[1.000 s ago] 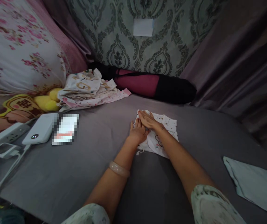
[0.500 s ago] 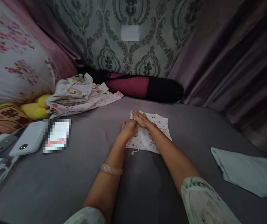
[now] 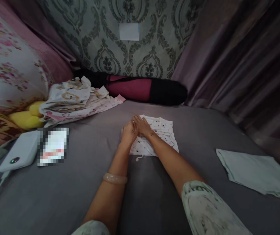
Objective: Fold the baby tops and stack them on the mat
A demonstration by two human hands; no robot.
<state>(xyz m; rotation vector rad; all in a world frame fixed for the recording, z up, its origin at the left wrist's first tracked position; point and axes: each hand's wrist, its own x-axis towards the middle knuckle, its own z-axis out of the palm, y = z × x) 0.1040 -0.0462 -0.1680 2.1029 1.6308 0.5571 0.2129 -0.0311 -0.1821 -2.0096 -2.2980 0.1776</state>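
Observation:
A small white printed garment [image 3: 166,138], folded into a rough rectangle with a cartoon face and a short drawstring at its lower edge, lies on the grey bed sheet [image 3: 81,182]. On its upper left part rests my right hand [image 3: 141,126], palm down with the fingers stretched out. My left hand [image 3: 129,132] is at the garment's left edge, touching my right hand; its fingers are bent down and mostly hidden. A pale bangle circles my left forearm.
A pile of printed clothes [image 3: 68,99] lies at the back left, beside a yellow plush [image 3: 27,119]. A white power bank [image 3: 21,150] and a blurred-out phone [image 3: 53,147] are at the left. Along the wall lies a black and maroon bag [image 3: 132,88]. A pale green folded cloth [image 3: 254,171] is at the right.
My right hand has slid a little left on the garment and now meets my left hand. The garment's cartoon face shows more. The whole view has shifted slightly.

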